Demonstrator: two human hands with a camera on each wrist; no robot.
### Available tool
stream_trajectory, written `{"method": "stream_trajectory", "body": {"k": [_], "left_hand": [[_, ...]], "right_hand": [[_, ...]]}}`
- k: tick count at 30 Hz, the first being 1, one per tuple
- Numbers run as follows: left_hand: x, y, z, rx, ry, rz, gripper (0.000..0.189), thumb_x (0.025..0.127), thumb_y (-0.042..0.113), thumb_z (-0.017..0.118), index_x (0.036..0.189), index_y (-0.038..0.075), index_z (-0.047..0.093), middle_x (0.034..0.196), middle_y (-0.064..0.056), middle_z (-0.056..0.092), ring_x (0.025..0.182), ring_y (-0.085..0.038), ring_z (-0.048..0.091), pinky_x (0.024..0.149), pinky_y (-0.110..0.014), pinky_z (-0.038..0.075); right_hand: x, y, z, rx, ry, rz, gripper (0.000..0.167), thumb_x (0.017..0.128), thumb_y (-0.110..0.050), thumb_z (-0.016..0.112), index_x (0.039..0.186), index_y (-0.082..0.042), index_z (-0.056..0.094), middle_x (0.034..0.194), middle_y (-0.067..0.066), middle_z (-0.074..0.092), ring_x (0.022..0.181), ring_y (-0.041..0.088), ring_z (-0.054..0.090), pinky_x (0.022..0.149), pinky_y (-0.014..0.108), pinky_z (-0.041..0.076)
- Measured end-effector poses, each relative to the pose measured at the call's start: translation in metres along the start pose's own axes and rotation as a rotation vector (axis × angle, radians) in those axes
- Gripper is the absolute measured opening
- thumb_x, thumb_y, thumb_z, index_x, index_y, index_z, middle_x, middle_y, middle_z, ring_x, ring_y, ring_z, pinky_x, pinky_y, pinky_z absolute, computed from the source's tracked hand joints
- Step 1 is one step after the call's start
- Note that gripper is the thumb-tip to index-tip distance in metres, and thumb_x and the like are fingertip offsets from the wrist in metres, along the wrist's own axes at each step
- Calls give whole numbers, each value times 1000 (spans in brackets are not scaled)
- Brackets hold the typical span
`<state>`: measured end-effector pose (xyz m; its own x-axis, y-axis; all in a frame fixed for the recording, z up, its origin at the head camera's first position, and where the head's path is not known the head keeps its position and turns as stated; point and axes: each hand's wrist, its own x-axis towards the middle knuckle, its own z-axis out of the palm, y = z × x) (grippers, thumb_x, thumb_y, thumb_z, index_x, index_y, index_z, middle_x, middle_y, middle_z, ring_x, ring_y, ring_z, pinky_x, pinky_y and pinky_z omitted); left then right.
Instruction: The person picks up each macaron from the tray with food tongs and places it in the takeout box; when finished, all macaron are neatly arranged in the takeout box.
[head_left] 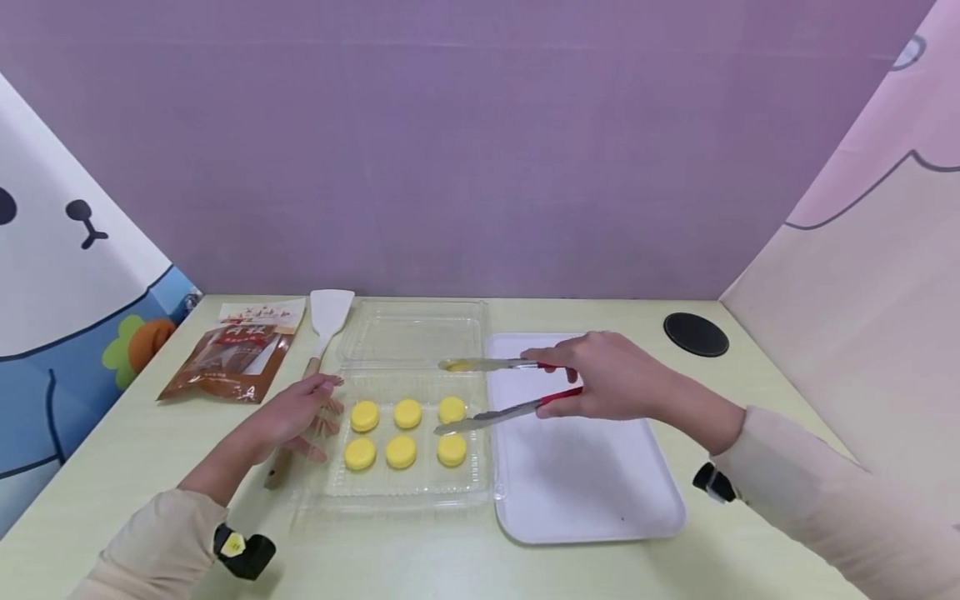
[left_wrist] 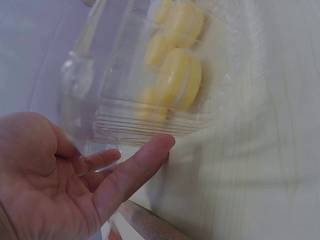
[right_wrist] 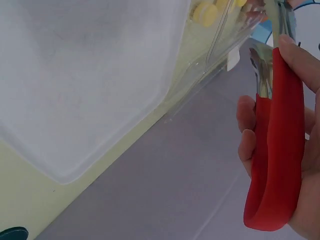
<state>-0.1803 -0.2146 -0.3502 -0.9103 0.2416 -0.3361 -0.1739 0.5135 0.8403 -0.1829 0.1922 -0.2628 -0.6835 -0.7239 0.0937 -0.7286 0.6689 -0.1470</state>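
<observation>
My right hand (head_left: 618,377) grips metal tongs (head_left: 504,414) by their red handles (right_wrist: 285,150). The tong arms are spread apart, tips over the right part of a clear plastic clamshell box (head_left: 420,483). Inside the box lie several yellow macarons (head_left: 401,452) in two rows; two sit near the tong tips, none between them as far as I can tell. Beside the box's left wall is my left hand (head_left: 296,414), its fingers loosely extended. In the left wrist view the fingertips (left_wrist: 162,144) are at the ribbed wall; whether they touch it is unclear.
A white tray (head_left: 585,500) lies right of the box, whose lid (head_left: 420,333) is folded back. A white spatula (head_left: 328,317) with a wooden handle lies partly behind my left hand. A brown snack packet (head_left: 232,354) is at the left; a black disc (head_left: 696,334) lies back right.
</observation>
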Motion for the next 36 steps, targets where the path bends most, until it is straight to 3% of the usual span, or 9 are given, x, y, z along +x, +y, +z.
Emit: {"method": "stream_trajectory", "body": {"k": [9, 20, 27, 32, 36], "left_hand": [[1, -2, -1, -9, -1, 13, 52, 114, 25, 24, 154, -7, 22, 139, -36, 44, 107, -35, 62, 67, -44, 62], [2, -4, -1, -24, -3, 15, 52, 114, 24, 23, 155, -8, 20, 138, -37, 44, 105, -33, 63, 66, -45, 62], [3, -5, -1, -23, -1, 22, 52, 114, 24, 23, 154, -9, 20, 138, -36, 45, 104, -32, 63, 66, -45, 62], [2, -4, -1, -18, -4, 24, 52, 114, 24, 23, 154, -9, 20, 137, -36, 45, 104, -32, 63, 66, -45, 62], [1, -3, -1, -12, -6, 29, 52, 114, 24, 24, 154, -9, 21, 136, -36, 46, 104, -33, 63, 66, -45, 62]], "right_hand": [[-19, 16, 3, 60, 69, 113, 67, 85, -42, 83, 138, -8, 63, 97, -3, 71, 73, 8, 55, 64, 28, 48], [-46, 42, 13, 104, 205, 233, 62, 82, -37, 87, 132, -7, 66, 94, -2, 71, 74, 9, 61, 62, 28, 50], [-68, 54, 19, 134, 267, 343, 60, 83, -35, 86, 128, -3, 65, 92, 2, 72, 79, 18, 67, 65, 33, 54], [-83, 63, 23, 124, 279, 444, 62, 84, -36, 85, 129, 1, 61, 90, 6, 72, 84, 24, 70, 71, 40, 56], [-93, 69, 24, 118, 253, 533, 68, 86, -40, 82, 131, 4, 57, 92, 9, 70, 80, 25, 65, 66, 38, 51]]}}
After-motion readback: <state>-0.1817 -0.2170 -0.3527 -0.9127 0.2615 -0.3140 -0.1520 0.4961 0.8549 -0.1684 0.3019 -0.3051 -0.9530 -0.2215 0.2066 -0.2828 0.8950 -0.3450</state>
